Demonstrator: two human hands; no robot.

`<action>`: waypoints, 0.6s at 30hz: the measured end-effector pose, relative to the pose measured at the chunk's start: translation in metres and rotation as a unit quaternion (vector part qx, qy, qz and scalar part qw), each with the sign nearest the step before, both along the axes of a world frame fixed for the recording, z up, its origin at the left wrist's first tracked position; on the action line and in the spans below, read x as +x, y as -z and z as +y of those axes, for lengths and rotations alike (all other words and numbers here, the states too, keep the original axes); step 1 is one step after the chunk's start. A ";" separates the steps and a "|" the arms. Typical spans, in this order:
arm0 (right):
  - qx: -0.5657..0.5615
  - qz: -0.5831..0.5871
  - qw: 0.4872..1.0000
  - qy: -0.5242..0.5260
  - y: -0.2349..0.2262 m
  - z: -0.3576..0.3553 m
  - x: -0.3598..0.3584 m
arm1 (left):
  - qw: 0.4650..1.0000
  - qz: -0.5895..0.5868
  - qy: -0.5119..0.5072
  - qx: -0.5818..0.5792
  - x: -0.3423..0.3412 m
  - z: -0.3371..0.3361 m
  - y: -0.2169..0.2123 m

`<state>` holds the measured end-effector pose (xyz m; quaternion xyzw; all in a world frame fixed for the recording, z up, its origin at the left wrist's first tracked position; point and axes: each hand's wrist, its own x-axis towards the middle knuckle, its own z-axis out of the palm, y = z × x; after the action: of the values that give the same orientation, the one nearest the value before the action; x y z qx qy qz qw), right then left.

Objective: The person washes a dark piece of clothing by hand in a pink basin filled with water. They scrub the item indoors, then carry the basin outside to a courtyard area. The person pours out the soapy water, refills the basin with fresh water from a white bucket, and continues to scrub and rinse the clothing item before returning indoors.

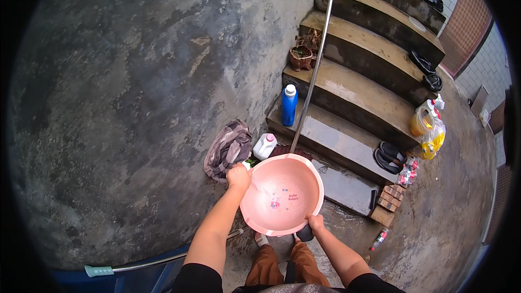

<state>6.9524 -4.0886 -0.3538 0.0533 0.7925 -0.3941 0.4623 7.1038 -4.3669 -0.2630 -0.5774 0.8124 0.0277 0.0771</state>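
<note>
A round pink plastic basin (282,195) with small printed figures on its bottom is held in front of me, with no contents visible inside. My left hand (239,176) is closed on its left rim, and my right hand (315,222) grips the lower right rim. Just past my left hand is a crumpled grey-brown checked cloth (229,149). Beyond the basin stands a white jug with a pink cap (265,146). A long metal pole (313,76) leans up along the stairs, its lower end hidden behind the basin.
Concrete steps (353,81) rise ahead, holding a blue bottle (289,105), a potted plant (300,58) and black slippers (389,157). Bricks (388,205) and a plastic bottle (379,240) lie on the right. Another pole with a teal grip (99,271) crosses the lower left.
</note>
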 end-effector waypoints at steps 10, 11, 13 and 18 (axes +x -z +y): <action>-0.011 -0.004 1.000 -0.015 -0.006 -0.002 0.000 | 0.998 0.057 -0.002 0.014 0.010 0.004 -0.002; -0.011 -0.004 1.000 -0.018 -0.004 -0.001 0.000 | 0.998 0.064 -0.005 0.014 0.011 0.004 -0.001; -0.011 -0.001 1.000 -0.021 0.000 0.000 -0.002 | 0.997 0.072 -0.004 0.020 0.013 0.005 -0.002; -0.024 -0.007 1.000 -0.018 -0.004 -0.002 0.001 | 0.994 0.099 0.006 0.038 0.022 0.009 -0.009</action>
<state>6.9538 -4.0901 -0.3499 0.0305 0.7805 -0.4044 0.4758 7.1256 -4.3574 -0.2539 -0.5639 0.8176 0.1150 0.0180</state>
